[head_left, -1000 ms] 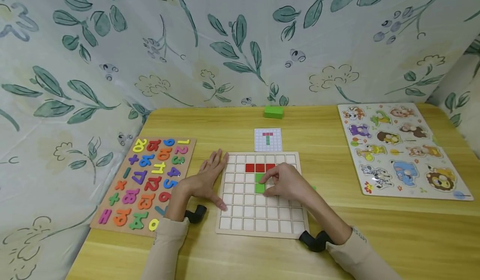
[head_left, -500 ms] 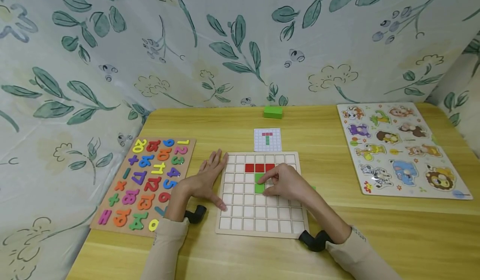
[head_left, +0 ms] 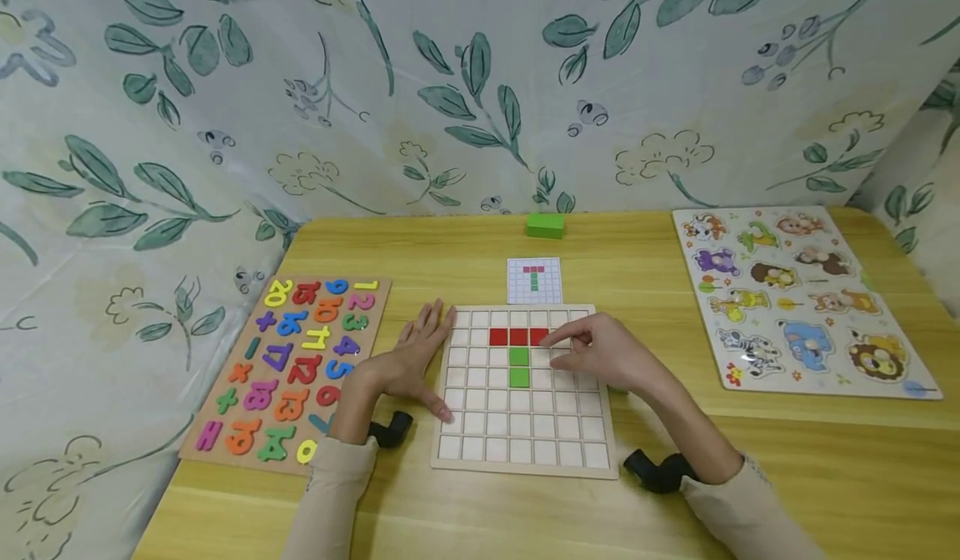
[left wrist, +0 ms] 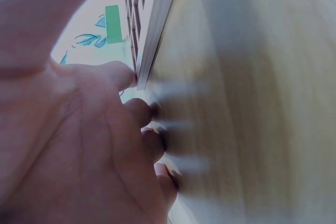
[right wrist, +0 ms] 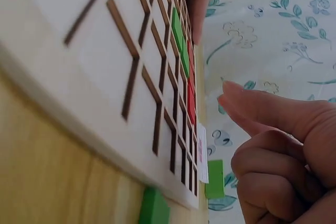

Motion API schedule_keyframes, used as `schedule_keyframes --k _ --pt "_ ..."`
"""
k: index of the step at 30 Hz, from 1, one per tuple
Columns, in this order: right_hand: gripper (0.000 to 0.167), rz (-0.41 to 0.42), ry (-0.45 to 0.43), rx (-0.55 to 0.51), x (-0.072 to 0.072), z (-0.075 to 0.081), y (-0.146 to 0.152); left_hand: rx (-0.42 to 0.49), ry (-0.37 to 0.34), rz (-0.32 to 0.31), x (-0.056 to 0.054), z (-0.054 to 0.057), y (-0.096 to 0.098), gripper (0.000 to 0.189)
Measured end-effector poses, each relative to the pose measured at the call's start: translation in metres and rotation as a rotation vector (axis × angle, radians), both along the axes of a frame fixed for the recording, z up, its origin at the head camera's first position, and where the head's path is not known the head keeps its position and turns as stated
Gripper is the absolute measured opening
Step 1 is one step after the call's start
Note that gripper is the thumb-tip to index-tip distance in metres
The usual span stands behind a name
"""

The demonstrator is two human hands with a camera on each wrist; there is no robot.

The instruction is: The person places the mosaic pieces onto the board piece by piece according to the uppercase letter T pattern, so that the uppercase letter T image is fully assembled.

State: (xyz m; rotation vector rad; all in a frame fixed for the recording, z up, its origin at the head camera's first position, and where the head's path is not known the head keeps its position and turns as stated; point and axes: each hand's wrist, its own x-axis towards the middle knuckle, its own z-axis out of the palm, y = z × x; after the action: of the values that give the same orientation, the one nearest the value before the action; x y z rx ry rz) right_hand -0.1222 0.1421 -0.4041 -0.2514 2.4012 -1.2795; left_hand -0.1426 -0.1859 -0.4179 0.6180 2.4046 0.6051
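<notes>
The left hand (head_left: pixel 408 368) lies with fingers spread at the left edge of a wooden grid board (head_left: pixel 501 467), its fingertips and thumb at the rim. Three red square tiles (head_left: pixel 519 337) sit in a row of cells, and two green square tiles (head_left: pixel 519 377) run down from the middle one. Over the right part of the grid hovers the right hand (head_left: pixel 607 356), index finger and thumb extended with a gap between them, near the rightmost red tile. In the right wrist view its other fingers are bent and it holds nothing.
Behind the board lies a pattern card (head_left: pixel 534 281) with a red and green T, then a green block (head_left: pixel 545 226). Another green block (right wrist: pixel 154 208) is by the board's right edge. A number puzzle (head_left: pixel 292 368) lies left, an animal puzzle (head_left: pixel 806 302) right.
The right hand has let go of the lower green tile and moved right and up, away from it; both green tiles now show fully. The left hand has not moved.
</notes>
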Motion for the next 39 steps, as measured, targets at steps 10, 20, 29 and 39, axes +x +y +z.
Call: schedule_keyframes --k 10,20,29,39 --pt "0.037 0.002 -0.033 0.010 -0.002 0.001 0.065 -0.012 0.000 0.002 0.000 0.001 0.000 0.151" --pt "0.048 0.094 -0.151 -0.012 -0.006 -0.006 0.099 -0.006 -0.001 -0.003 0.000 -0.001 -0.001 0.151" --pt "0.048 0.132 -0.232 -0.024 -0.006 -0.012 0.099 0.002 -0.008 -0.001 -0.001 -0.001 0.001 0.151" --pt "0.047 0.161 -0.227 0.001 -0.006 -0.016 0.092 0.003 -0.008 0.000 0.000 0.000 0.000 0.151"
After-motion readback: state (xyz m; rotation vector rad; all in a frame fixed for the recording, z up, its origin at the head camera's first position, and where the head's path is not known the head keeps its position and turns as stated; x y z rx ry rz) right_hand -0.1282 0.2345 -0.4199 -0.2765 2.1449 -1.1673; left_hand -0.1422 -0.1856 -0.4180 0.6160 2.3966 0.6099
